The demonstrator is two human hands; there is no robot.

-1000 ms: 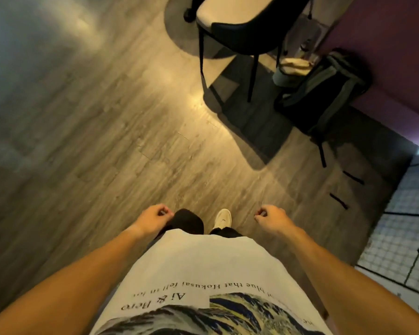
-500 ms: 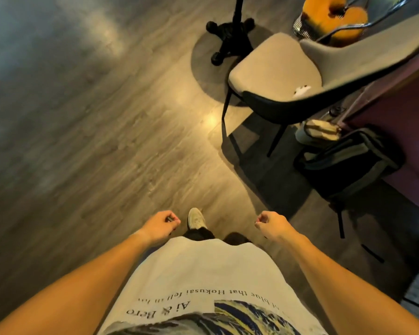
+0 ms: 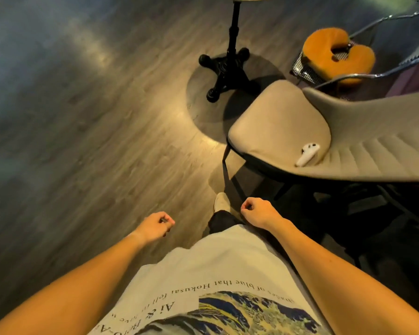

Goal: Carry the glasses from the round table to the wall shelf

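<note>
With the left hand (image 3: 155, 227) and right hand (image 3: 258, 212) loosely curled and holding nothing, the person seems to approach the round table (image 3: 232, 52) ahead; no glasses are visible yet.

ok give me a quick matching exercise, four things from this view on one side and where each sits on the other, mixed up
Things:
1. neck pillow
2. white earbud case
3. table base
4. white shoe

Places:
A. on the beige chair seat
B. on the floor under the round tabletop
C. on the metal-framed chair, top right
D. on the floor between the two hands

Pairs: 1-C, 2-A, 3-B, 4-D
</note>
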